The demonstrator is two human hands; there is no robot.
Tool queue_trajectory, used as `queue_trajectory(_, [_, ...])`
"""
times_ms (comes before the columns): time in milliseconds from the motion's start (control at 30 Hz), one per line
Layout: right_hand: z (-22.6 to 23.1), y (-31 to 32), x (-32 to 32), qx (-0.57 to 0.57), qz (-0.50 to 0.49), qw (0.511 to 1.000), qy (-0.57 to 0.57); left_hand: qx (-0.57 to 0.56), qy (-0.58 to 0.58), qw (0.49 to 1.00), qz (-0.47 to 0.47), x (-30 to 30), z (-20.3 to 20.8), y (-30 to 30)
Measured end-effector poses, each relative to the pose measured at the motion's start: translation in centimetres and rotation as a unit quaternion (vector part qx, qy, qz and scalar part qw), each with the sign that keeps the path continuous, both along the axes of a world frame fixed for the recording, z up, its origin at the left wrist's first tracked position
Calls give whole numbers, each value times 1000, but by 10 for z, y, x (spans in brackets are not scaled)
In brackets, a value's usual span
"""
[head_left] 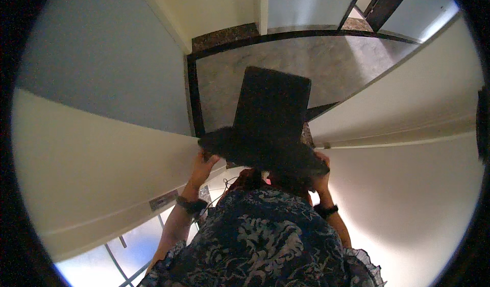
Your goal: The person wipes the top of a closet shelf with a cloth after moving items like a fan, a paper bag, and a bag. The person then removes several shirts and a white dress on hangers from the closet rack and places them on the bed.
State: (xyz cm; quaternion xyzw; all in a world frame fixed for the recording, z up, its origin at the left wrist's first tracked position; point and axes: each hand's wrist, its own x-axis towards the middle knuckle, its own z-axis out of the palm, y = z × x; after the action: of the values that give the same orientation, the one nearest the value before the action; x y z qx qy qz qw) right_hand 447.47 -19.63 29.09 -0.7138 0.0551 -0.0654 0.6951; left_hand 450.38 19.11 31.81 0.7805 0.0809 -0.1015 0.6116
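In front of my body is a large black object (273,108), too dark for its kind to be told. It has a tall rectangular panel rising from a wider, flat, brim-like part. My left hand (203,167) is closed on the left end of the wide part, thumb towards me. At the opposite end, my right hand (321,172) grips the edge, its fingers partly hidden by the object. The wide part tilts down towards the right. Each wrist wears a dark band, and a thin cable hangs near my left forearm.
Cream door panels or walls stand close on the left (102,169) and right (398,93). Ahead lies a grey floor (219,78) with a dark border. Beyond it are a cream door (219,6), pale blue walls and a dark-framed opening (383,6). Bright window panes (138,241) show at lower left.
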Motion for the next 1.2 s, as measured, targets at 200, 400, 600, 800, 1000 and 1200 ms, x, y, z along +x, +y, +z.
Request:
queue_trajectory(200, [-18, 35, 99, -116, 47, 991, -40, -388, 99, 898, 179, 107, -1, -60])
queue_trajectory(400, [53, 52, 218, -345, 304, 888, 5, -169, 12, 941, 292, 257, -8, 25])
queue_trajectory(600, [-4, 7, 340, -542, 498, 670, 96, 192, -32, 910, 367, 300, 17, 61])
queue_trajectory(800, [-85, 11, 443, -369, 334, 852, 162, 309, 121, 870, 364, 301, 14, 38])
queue_trajectory(1000, [-183, 67, 461, -383, 389, 828, 129, 337, 112, 861, 365, 345, 20, 17])
queue_trajectory(1200, [-265, 123, 504, -548, 358, 756, -26, 209, 91, 887, 401, 348, 28, 33])
